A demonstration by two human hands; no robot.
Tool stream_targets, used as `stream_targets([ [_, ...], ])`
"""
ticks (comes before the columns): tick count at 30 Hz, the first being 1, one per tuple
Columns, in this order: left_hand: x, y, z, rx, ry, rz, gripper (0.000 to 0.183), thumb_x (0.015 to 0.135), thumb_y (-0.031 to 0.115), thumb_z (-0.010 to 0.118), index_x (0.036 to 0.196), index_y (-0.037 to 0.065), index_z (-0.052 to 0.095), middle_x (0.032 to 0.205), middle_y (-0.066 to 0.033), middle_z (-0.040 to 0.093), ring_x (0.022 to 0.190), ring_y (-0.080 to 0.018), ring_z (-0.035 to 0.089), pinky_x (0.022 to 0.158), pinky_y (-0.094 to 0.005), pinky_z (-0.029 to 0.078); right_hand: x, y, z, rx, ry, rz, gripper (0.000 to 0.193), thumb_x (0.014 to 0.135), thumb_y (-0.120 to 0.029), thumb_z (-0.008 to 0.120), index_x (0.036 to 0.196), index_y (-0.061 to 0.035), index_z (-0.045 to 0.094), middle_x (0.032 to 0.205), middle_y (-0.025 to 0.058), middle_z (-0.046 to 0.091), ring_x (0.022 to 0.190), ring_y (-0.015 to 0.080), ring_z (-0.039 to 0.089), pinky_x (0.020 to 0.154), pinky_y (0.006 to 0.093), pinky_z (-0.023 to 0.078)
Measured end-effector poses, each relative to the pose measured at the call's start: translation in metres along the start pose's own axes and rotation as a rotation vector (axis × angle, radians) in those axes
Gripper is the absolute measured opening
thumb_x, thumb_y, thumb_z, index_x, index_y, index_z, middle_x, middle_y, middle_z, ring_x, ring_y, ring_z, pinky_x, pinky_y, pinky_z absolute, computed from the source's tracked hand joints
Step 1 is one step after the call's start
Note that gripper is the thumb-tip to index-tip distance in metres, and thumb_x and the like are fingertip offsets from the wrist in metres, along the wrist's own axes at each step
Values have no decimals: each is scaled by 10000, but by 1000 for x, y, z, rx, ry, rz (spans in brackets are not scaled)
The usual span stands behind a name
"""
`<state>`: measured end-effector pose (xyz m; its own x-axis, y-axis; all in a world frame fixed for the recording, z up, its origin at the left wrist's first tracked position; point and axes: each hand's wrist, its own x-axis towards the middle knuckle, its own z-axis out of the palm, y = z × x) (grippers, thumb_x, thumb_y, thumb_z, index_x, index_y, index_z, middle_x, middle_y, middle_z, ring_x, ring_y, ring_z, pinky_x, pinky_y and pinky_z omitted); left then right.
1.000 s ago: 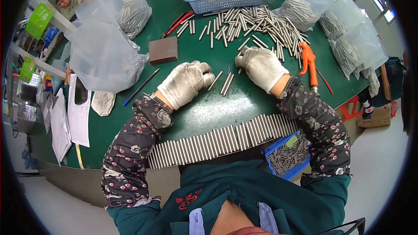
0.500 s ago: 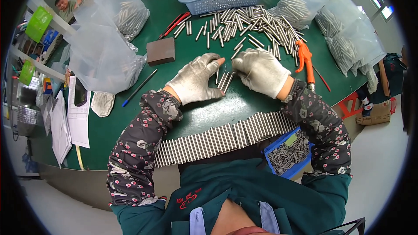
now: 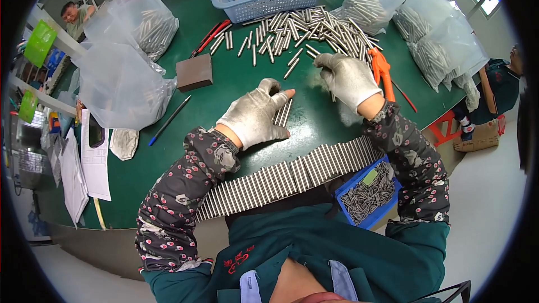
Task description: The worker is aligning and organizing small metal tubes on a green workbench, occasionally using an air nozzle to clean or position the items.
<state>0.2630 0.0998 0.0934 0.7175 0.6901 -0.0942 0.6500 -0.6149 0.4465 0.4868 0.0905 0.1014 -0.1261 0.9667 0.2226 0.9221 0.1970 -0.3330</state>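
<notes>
My left hand (image 3: 250,115), in a worn pale glove with bare thumb and fingertips, curls around several short steel pins (image 3: 284,113) standing side by side on the green table. My right hand (image 3: 351,81), gloved too, is to the right, at the near edge of a loose pile of steel pins (image 3: 303,28). Its fingers are bent and closed, with a faint blur about them; what they hold, if anything, is hidden. One pin end shows below its palm. Along the table's near edge lies a long, tight row of pins (image 3: 292,177).
Behind the pile stands a blue plastic basket (image 3: 269,8). Clear bags of pins (image 3: 149,31) flank it on both sides. An orange-handled air gun (image 3: 382,70) lies right, a brown block (image 3: 194,70) and a pen (image 3: 170,120) left. A blue bin of pins (image 3: 368,193) sits below the edge.
My right hand has drawn away from the left, rightward toward the pile. The left stays at the small group of pins, its fingers closer around them. The whole view has shifted slightly.
</notes>
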Motion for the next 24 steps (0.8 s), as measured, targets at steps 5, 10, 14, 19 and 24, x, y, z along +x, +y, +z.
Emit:
stream_targets([
  [5, 1, 2, 0, 69, -20, 5, 683, 687, 321, 790, 1303, 163, 539, 1275, -118, 451, 1123, -307, 542, 947, -373, 467, -8, 20, 3, -183, -120, -163, 210, 823, -122, 563, 1007, -91, 659, 890, 122, 666, 804, 323, 639, 715, 409, 501],
  [10, 2, 7, -1, 55, 4, -40, 645, 661, 316, 801, 1225, 101, 573, 1258, -118, 460, 1102, -312, 553, 930, -381, 479, -13, 5, -2, -167, -256, 217, 244, 817, -309, 576, 843, -92, 685, 785, 146, 671, 763, 337, 647, 697, 429, 504],
  [14, 4, 8, 0, 55, 3, -110, 658, 659, 331, 792, 1216, 68, 561, 1258, -127, 459, 1099, -319, 560, 930, -384, 488, -14, -1, 6, -206, -393, 196, 249, 793, -312, 569, 804, -89, 678, 768, 157, 671, 750, 344, 649, 696, 441, 507],
  [19, 2, 8, 2, 23, 12, -134, 720, 627, 317, 817, 1239, 62, 538, 1244, -141, 459, 1113, -330, 541, 937, -381, 478, -17, -8, 7, -233, -326, -434, 169, 811, -145, 540, 919, -105, 665, 873, 107, 648, 869, 278, 647, 737, 378, 517],
  [24, -1, -3, 8, -78, 193, -88, 764, 663, 321, 797, 1296, 34, 479, 1282, -156, 445, 1147, -326, 533, 970, -371, 463, -13, -19, 29, -133, -172, -435, 256, 791, -134, 590, 1045, -101, 601, 821, 110, 599, 815, 292, 626, 706, 388, 498],
])
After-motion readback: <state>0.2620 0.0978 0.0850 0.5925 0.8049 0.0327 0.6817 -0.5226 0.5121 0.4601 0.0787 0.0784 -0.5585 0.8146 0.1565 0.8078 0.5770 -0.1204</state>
